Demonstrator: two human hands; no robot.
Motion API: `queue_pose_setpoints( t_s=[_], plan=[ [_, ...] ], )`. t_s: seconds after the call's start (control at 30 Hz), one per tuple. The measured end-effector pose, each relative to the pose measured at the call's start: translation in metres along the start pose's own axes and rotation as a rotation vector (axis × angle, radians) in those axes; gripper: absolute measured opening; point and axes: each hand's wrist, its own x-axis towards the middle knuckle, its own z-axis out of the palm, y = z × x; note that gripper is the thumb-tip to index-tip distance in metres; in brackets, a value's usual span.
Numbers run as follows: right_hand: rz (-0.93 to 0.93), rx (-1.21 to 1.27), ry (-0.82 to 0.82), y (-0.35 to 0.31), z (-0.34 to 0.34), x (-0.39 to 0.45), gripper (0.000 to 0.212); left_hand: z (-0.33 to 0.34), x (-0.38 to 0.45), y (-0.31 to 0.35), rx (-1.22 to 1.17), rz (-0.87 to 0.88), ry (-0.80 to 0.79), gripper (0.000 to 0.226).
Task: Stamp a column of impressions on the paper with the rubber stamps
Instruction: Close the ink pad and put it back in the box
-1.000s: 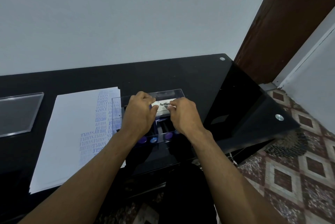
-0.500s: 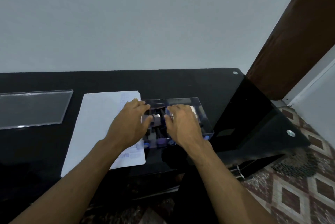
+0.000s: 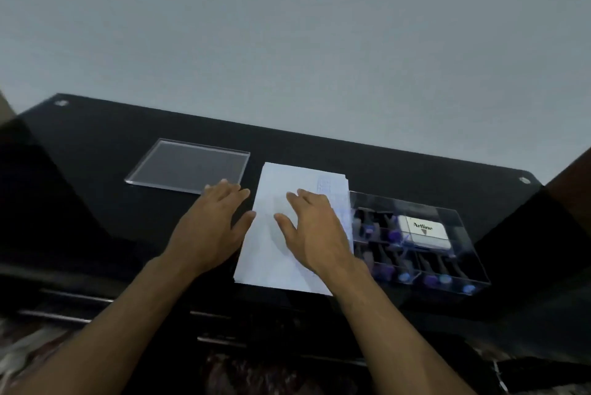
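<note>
Black glass table (image 3: 319, 151), grey wall (image 3: 287, 27)

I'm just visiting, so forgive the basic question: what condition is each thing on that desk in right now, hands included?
Paper: lying flat on the black table, faint blue stamp marks near its right edge.
Stamp box: uncovered, stamps stowed in compartments.
Ink pad: closed, resting in the box.
Clear lid: off, flat on the table, left of the paper.
Left hand: fingers straight, holding nothing, at the paper's left edge.
Right hand: fingers spread flat over the paper.

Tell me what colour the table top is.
Glossy black table top, seen in the head view.
</note>
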Motion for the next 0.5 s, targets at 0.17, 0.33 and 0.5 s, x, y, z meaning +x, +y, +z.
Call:
queue_pose_setpoints(
  t_s=[0.17, 0.33, 0.5],
  plan=[
    [-0.066, 0.056, -0.084, -0.051, 0.029, 0.023, 0.063, -0.031, -0.018, -0.061, 0.022, -0.094, 0.052, 0.056],
    [-0.087, 0.108, -0.131, -0.087, 0.057, 0.050, 0.072, -0.047, -0.017, -0.119, 0.042, -0.203, 0.059, 0.064],
    [-0.048, 0.086, -0.188, -0.100, 0.080, 0.084, 0.083, -0.046, -0.001, -0.165, 0.028, -0.278, 0.042, 0.080]
  ],
)
